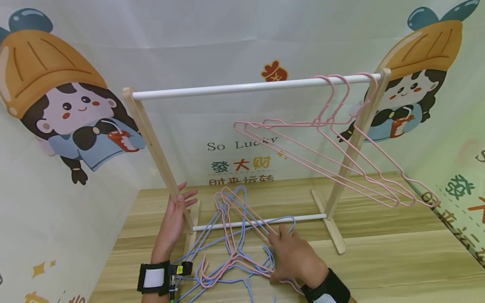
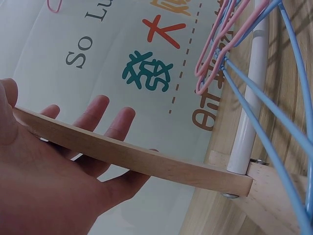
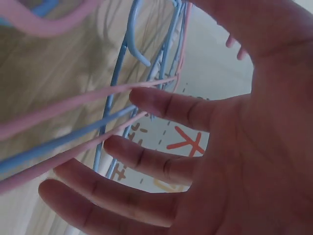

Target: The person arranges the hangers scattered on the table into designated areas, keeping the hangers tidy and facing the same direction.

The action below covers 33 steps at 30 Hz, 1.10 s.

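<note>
And here's the left hand (image 1: 175, 219) at the rack's (image 1: 235, 88) left post (image 1: 151, 143), low down, palm against the wood. Its fingers are spread and mostly straight, reaching past the far side, with the thumb on the near side.

Over to the right hand (image 1: 297, 256), down at the near side among the loose hangers! Fingers slightly apart, gently bent, palm open; the top one touches a pink wire (image 3: 73, 102), and a blue wire (image 3: 63, 139) runs just beside it. The thumb is out of the right wrist view, so no telling there whether it pinches anything.

Those loose hangers, pink and blue, lie tangled on the tabletop (image 1: 398, 252), left of the right hand, several reaching across the lower bar (image 1: 310, 217) towards the far side. A pink hook curls at the near end of the heap.

Up top, three pink hangers (image 1: 321, 123) hang from the white rail, bunched at its right end by the right post (image 1: 350, 153), their lower corners slanting out to the right.

Dark straps circle both wrists, left (image 1: 154, 277) and right (image 1: 329, 286). Behind it all, a pale backdrop (image 1: 197, 25) carries a figure in an orange hat on each side, with "So Lucky" between them.
</note>
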Motion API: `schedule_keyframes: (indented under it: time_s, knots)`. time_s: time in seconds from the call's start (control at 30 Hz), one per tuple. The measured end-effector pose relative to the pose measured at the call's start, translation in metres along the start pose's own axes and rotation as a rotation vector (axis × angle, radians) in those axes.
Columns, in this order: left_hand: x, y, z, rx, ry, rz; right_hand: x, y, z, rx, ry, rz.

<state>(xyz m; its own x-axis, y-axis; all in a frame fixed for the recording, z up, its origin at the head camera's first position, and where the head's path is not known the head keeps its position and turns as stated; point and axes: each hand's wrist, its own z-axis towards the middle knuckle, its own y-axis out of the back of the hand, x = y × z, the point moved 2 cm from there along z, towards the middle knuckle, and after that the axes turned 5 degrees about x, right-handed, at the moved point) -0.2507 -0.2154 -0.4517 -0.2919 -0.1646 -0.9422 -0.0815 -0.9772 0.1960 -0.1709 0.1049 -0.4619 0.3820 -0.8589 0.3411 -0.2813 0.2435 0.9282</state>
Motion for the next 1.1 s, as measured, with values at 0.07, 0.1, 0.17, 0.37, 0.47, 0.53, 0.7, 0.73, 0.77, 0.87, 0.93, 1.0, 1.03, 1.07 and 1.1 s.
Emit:
schedule_keyframes:
  time_s: [0.07, 0.1, 0.17, 0.37, 0.47, 0.53, 0.7, 0.73, 0.77, 0.87, 0.93, 1.0, 1.03, 1.07, 1.1]
  knots:
    - [0.000, 0.000, 0.000, -0.002, -0.001, 0.003, 0.001, 0.000, 0.000, -0.020, 0.002, -0.005]
    - [-0.001, 0.000, 0.000, -0.005, 0.002, 0.005, 0.001, 0.000, 0.000, -0.026, 0.002, -0.002]
    - [-0.001, 0.000, 0.000, -0.008, 0.008, 0.010, 0.001, 0.000, 0.000, -0.033, 0.003, -0.005]
    - [-0.001, 0.000, -0.001, -0.008, 0.007, 0.002, -0.002, 0.002, 0.000, -0.042, -0.010, 0.016]
    - [-0.001, 0.000, -0.001, -0.004, 0.005, -0.002, -0.004, 0.004, 0.000, -0.053, -0.010, 0.005]
    - [0.000, 0.000, -0.001, -0.005, 0.007, -0.004, -0.005, 0.005, -0.001, -0.062, -0.009, -0.004]
    - [0.000, 0.000, -0.001, -0.006, 0.006, -0.005, -0.009, 0.009, -0.003, -0.092, 0.006, -0.026]
    - [0.000, 0.000, 0.000, -0.005, 0.004, -0.007, -0.011, 0.010, -0.003, -0.097, 0.007, -0.027]
    - [0.000, 0.001, 0.000, -0.004, 0.002, -0.007, -0.012, 0.011, -0.003, -0.102, 0.007, -0.029]
    - [0.001, 0.001, 0.000, -0.001, -0.009, -0.010, -0.016, 0.013, -0.002, -0.095, -0.005, -0.017]
    - [0.001, 0.001, 0.001, 0.001, -0.013, -0.009, -0.019, 0.015, -0.002, -0.083, -0.010, -0.003]
    - [0.002, 0.001, 0.001, 0.002, -0.016, -0.010, -0.021, 0.017, -0.002, -0.063, -0.018, 0.014]
    - [0.002, 0.001, 0.001, 0.002, -0.016, -0.011, -0.022, 0.018, -0.002, -0.056, -0.019, 0.023]
    - [0.002, 0.001, 0.001, 0.002, -0.015, -0.012, -0.023, 0.020, -0.003, -0.050, -0.019, 0.033]
    - [0.002, 0.001, 0.001, 0.002, -0.015, -0.015, -0.024, 0.021, -0.003, -0.044, -0.025, 0.049]
